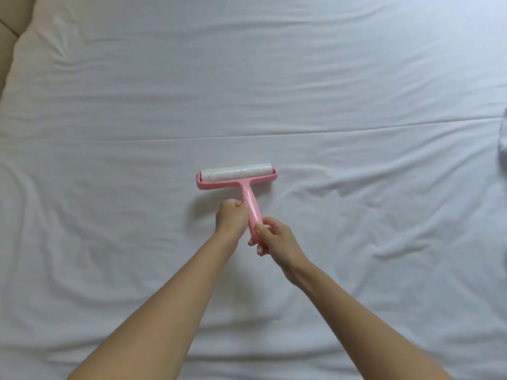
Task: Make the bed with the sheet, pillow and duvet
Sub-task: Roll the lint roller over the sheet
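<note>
A white sheet covers the whole bed, with soft wrinkles and one long crease across the middle. A pink lint roller with a white sticky roll lies with its head on the sheet near the centre. My left hand grips the upper part of its handle. My right hand grips the handle's lower end, fingers curled round it. No pillow or duvet is in view.
A beige padded headboard or bed frame shows at the top left corner. A fold of white fabric pokes in at the right edge.
</note>
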